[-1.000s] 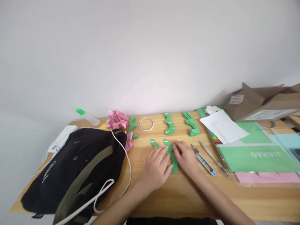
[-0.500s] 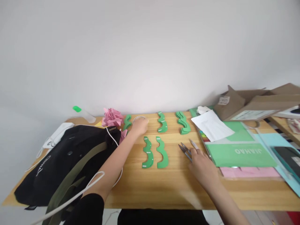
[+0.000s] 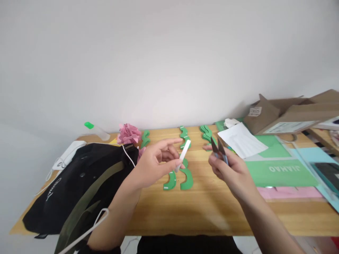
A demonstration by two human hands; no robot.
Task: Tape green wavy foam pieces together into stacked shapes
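Observation:
Between the thumb and fingers of my left hand (image 3: 150,165) is a roll of white tape (image 3: 185,151), seen nearly edge-on above the table. My right hand (image 3: 231,169) is closed around thread snips (image 3: 221,151), whose dark blades point up and away from me. Below the tape lie two wavy green paper pieces, one plain (image 3: 187,180) and one with white strips (image 3: 171,182); my left hand hides parts of them. Farther back are another green piece with white strips (image 3: 183,132) and a green stack (image 3: 206,132). One more green piece (image 3: 145,137) lies at the left.
A black bag (image 3: 87,176) with a white cable covers the table's left side. Pink paper flowers (image 3: 129,134) and a glue bottle (image 3: 97,131) stand behind it. To the right are a white sheet (image 3: 242,140), green packs (image 3: 283,173) and an open cardboard box (image 3: 288,114).
My left hand has lifted the tape roll from the back of the table and brought it nearer, to the right. My right hand has picked up the snips and raised them.

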